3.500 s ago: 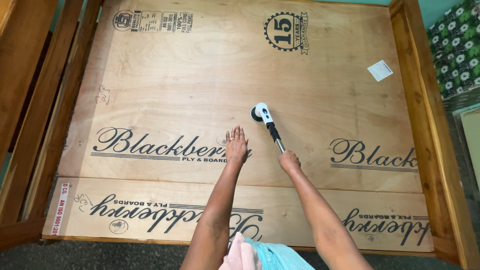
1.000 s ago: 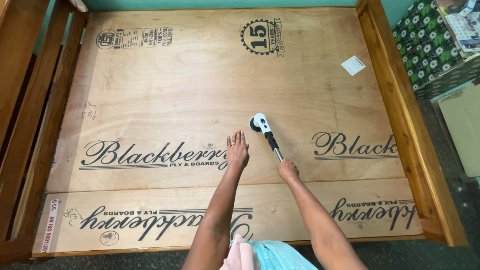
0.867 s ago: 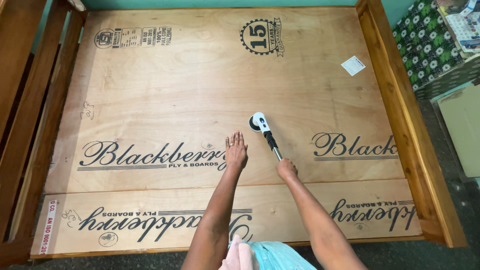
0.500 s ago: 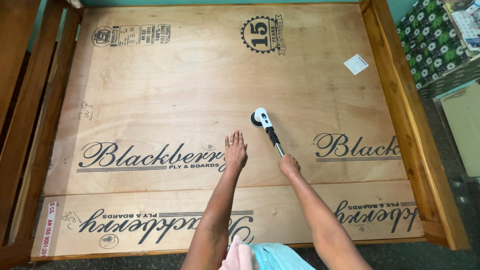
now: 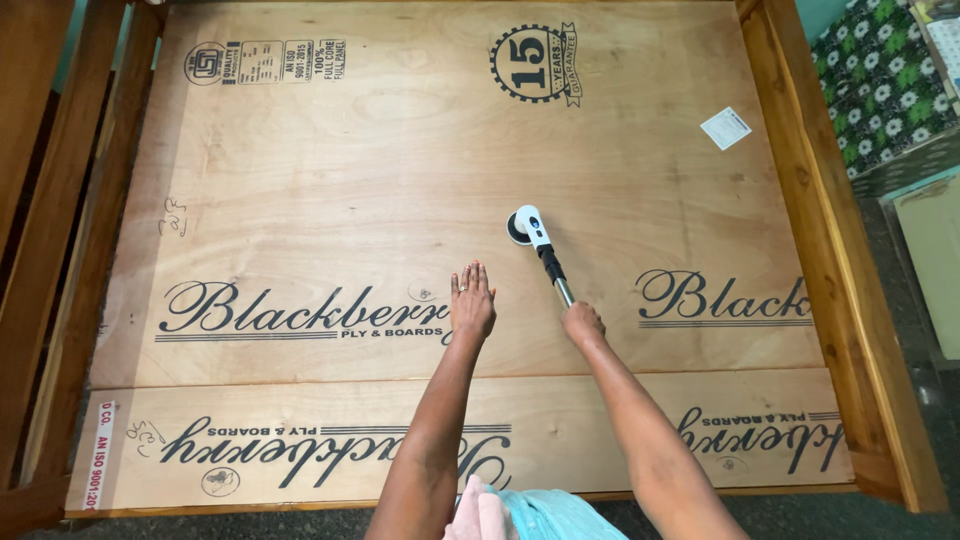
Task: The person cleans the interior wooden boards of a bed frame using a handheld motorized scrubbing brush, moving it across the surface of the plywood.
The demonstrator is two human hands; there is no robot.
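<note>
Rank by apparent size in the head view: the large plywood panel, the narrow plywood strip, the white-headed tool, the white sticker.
1. Large plywood panel
2. Narrow plywood strip
3. White-headed tool held by the right hand
4. White sticker

- Bright, even, soft light covers the plywood board (image 5: 420,160).
- Shadows are faint and short.
- No glare.
- Focus is sharp; the frame edges bow slightly.

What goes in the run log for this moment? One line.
left hand: flat on plywood board | right hand: grips handle of white round-headed scrubber | scrubber head: on board | wooden bed frame: around board
</note>
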